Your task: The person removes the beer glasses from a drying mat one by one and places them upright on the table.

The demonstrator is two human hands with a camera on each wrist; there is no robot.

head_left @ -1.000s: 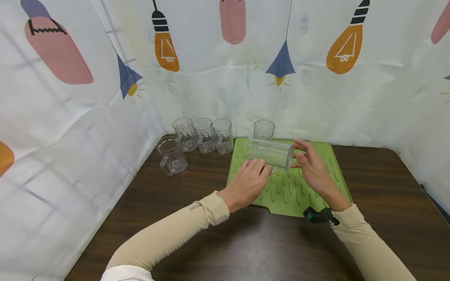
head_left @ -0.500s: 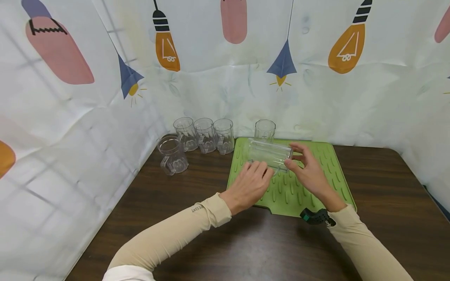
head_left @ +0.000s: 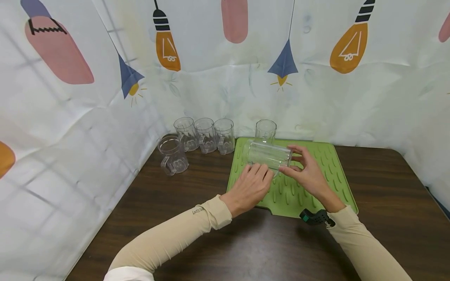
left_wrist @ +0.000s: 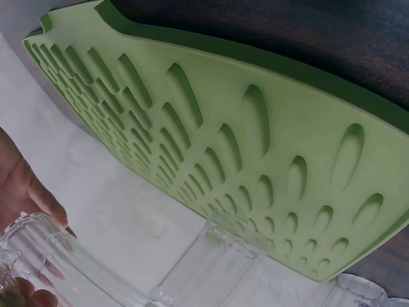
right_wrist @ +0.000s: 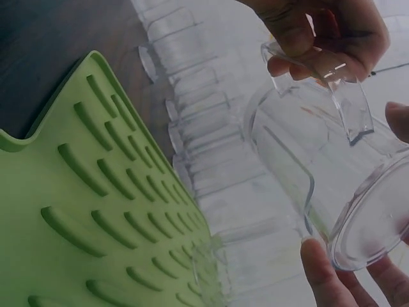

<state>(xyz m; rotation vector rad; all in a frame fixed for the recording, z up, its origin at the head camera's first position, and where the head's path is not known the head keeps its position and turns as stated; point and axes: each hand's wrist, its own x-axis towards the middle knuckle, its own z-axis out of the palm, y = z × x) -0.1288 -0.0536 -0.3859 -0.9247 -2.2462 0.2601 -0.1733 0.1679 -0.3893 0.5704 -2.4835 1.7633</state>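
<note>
A clear glass mug (head_left: 268, 154) is held sideways above the green ridged mat (head_left: 295, 203), its base end toward the right. My left hand (head_left: 250, 186) grips its handle, seen closely in the right wrist view as fingers (right_wrist: 295, 38) curled through the handle. At the base end, my right hand (head_left: 311, 177) holds the mug between thumb and fingers (right_wrist: 317, 262). Behind the held mug, a second clear mug (head_left: 266, 128) stands at the back of the mat, its lower part partly covered.
Three clear mugs (head_left: 224, 136) stand in a row at the back left of the dark wooden table (head_left: 197, 179). Another mug (head_left: 174, 156) stands in front of that row, near the left curtain (head_left: 81, 136). A patterned curtain (head_left: 218, 86) hangs behind the table.
My right hand has moved left and closed its thumb and fingers onto the mug's base end. The left hand keeps its grip on the handle, with the mug nearly still.
</note>
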